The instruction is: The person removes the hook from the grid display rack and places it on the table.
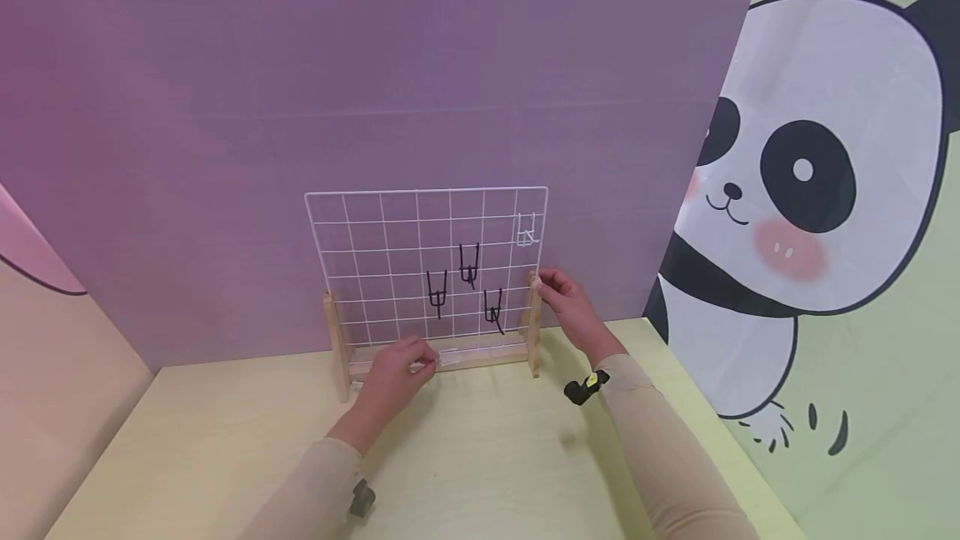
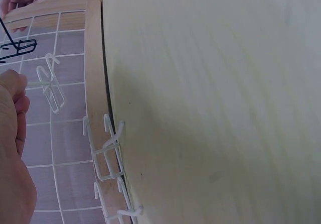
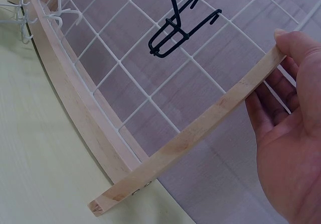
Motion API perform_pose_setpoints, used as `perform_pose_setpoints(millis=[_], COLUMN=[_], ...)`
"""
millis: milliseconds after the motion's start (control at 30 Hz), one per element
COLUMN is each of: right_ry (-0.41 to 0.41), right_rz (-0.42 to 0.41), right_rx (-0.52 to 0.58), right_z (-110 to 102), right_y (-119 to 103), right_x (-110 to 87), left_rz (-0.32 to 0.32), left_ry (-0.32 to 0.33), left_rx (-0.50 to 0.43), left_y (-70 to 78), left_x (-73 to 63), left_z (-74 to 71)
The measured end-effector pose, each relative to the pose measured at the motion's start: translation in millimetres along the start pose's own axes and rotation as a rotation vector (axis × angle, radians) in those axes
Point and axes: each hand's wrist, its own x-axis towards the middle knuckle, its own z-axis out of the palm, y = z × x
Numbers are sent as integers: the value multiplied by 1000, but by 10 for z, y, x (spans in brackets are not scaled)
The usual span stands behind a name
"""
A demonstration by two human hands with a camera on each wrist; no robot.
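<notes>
A white wire grid panel (image 1: 426,190) stands in a wooden stand (image 1: 534,323). My left hand (image 1: 393,369) is low in front of the grid, pinching a white wire hook (image 2: 51,88) between thumb and fingertip. This hook overlaps the lower grid in the left wrist view. At the stand's right post, my right hand (image 1: 572,307) grips the top, its thumb (image 3: 291,40) at the front and fingers behind. Three black hooks (image 1: 469,273) hang on the middle of the grid. One more white hook (image 1: 527,236) hangs near its upper right corner.
Two loose white hooks (image 2: 113,158) lie along the stand's wooden base at the left. The stand rests on a pale wooden table (image 1: 480,457). Behind it hangs a purple cloth (image 1: 450,65), and a panda picture (image 1: 810,273) covers the right wall.
</notes>
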Motion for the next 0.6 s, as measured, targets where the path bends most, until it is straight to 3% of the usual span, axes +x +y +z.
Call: perform_pose_setpoints(millis=[600], right_ry=[-2], right_rz=[13], right_rx=[14], right_z=[8], right_y=[-31], right_x=[-14], left_rz=[12], left_ry=[-72], left_rx=[9], left_y=[-94], left_x=[-51], left_z=[109])
